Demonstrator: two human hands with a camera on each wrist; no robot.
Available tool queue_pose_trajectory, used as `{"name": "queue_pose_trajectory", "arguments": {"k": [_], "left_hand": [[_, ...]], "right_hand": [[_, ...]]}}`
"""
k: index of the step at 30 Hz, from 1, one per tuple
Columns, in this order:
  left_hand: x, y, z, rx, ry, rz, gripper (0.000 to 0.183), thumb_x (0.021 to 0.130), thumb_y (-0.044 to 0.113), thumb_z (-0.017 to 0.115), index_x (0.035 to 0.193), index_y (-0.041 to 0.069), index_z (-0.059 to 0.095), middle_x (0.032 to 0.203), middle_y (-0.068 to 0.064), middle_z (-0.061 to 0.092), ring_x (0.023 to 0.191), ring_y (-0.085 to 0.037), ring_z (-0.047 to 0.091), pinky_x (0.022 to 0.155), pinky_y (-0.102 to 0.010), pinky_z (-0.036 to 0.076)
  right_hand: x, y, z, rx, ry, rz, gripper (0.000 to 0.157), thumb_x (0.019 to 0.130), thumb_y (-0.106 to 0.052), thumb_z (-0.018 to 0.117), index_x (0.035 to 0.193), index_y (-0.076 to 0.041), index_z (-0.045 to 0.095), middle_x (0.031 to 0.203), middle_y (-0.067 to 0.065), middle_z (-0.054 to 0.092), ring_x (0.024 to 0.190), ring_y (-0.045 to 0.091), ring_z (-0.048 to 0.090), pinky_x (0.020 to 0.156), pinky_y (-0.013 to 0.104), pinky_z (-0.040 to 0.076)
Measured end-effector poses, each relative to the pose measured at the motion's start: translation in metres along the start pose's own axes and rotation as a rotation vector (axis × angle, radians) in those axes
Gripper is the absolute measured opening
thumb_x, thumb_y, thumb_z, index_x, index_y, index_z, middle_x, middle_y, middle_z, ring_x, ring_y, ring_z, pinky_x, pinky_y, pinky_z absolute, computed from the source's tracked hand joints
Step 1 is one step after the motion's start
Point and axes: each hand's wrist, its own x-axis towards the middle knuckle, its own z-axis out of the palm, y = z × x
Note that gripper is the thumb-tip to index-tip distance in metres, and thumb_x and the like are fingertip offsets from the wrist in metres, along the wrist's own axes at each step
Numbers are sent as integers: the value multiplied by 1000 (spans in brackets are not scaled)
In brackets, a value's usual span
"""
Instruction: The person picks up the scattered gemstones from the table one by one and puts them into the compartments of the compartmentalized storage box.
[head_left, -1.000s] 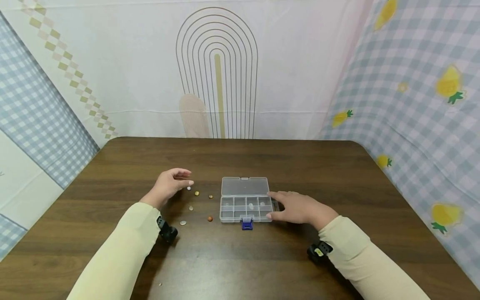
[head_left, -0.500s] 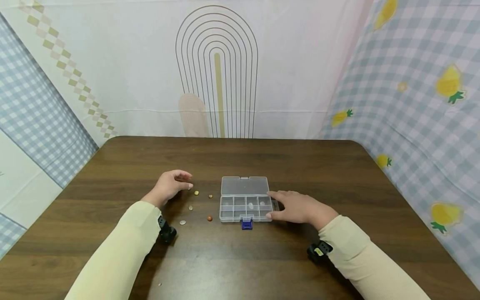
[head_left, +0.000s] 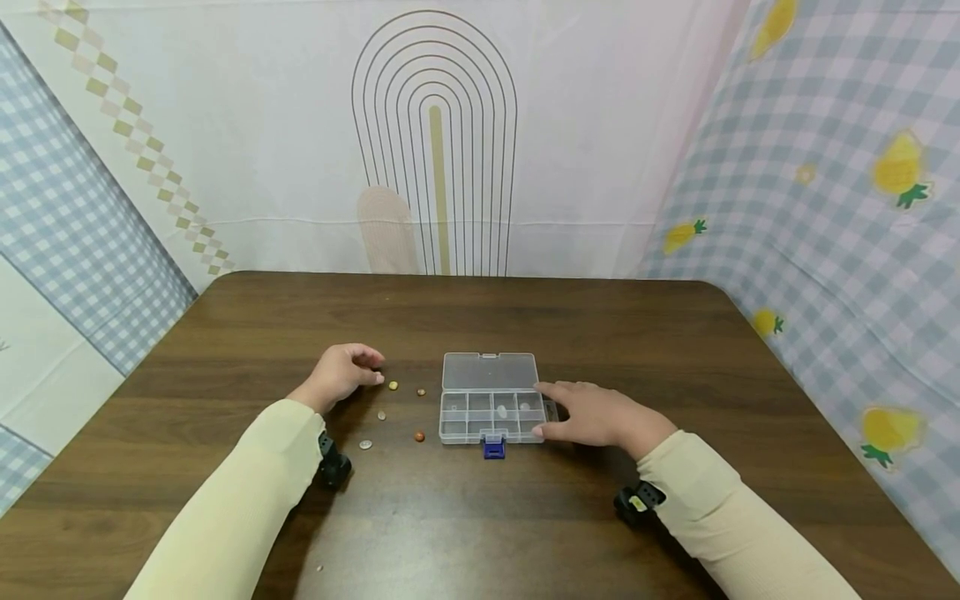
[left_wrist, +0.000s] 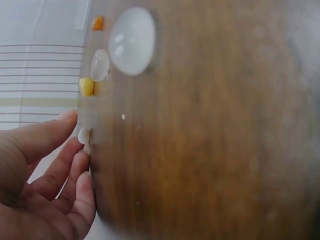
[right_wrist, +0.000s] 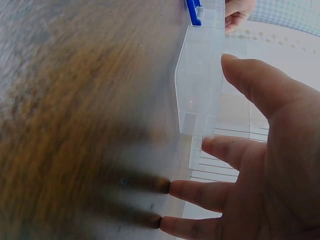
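Observation:
My left hand (head_left: 341, 377) reaches down to a small white stone (left_wrist: 84, 136) on the table, which the hand hides in the head view. In the left wrist view its thumb and index finger stand apart on either side of the stone. A yellow stone (head_left: 393, 386) lies just right of these fingertips. My right hand (head_left: 598, 414), fingers spread, rests at the right end of a clear compartment box (head_left: 491, 440). Its thumb is at the box's near corner, and the other fingers reach down to the table. The box's lid (head_left: 489, 371) is folded back, and a few pale stones sit inside.
Between the left hand and the box lie a small brownish stone (head_left: 422, 392), a clear oval stone (head_left: 382, 416), a larger whitish stone (head_left: 365, 445) and an orange stone (head_left: 419, 437). A blue latch (head_left: 493, 450) juts from the box's front. A tiny pale speck (head_left: 320, 568) is near the front edge.
My left hand has lowered slightly toward me, its fingers now covering the white stone that showed beside them before. The right hand and the box have stayed in place.

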Motion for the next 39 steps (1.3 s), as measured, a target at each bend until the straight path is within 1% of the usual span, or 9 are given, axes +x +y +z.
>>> {"name": "queue_pose_trajectory", "arguments": {"k": [6, 9, 14, 17, 27, 39], "left_hand": [[-1, 2, 0, 49, 10, 16, 27, 81, -3, 72, 107, -9, 66, 104, -21, 66, 94, -27, 59, 78, -30, 47], [-1, 2, 1, 79, 12, 22, 26, 81, -2, 72, 106, -8, 66, 102, -20, 66, 93, -27, 59, 80, -33, 47], [0, 2, 2, 117, 19, 28, 25, 81, -2, 73, 104, -7, 67, 102, -20, 66, 96, -30, 60, 85, -40, 47], [0, 3, 3, 136, 18, 37, 24, 80, -2, 73, 103, -7, 67, 101, -20, 66, 96, -31, 60, 86, -43, 47], [1, 4, 5, 163, 21, 38, 20, 80, -4, 73, 100, -6, 68, 96, -17, 65, 93, -29, 59, 85, -42, 46], [1, 5, 5, 187, 27, 29, 15, 82, -4, 71, 97, -5, 69, 93, -15, 64, 91, -28, 58, 84, -42, 46]], "right_hand": [[0, 0, 0, -3, 5, -5, 77, 89, -58, 58, 148, -12, 39, 147, 20, 41, 135, 40, 38, 106, 55, 34], [0, 0, 0, -4, 1, -2, 77, 89, -58, 57, 148, -12, 39, 147, 20, 41, 135, 40, 38, 106, 55, 34], [-1, -1, 0, 1, -8, 5, 77, 89, -59, 57, 148, -12, 38, 148, 20, 40, 135, 41, 37, 106, 56, 33], [-1, -2, -1, 0, -6, 4, 77, 89, -58, 57, 148, -12, 38, 148, 20, 40, 135, 41, 37, 106, 56, 33], [-1, -3, -1, -9, -3, 6, 76, 90, -57, 58, 148, -12, 39, 147, 20, 41, 135, 40, 38, 106, 55, 34], [-1, -2, 0, -3, -7, 4, 77, 89, -58, 57, 148, -12, 38, 148, 19, 40, 135, 38, 38, 107, 54, 33]]}}
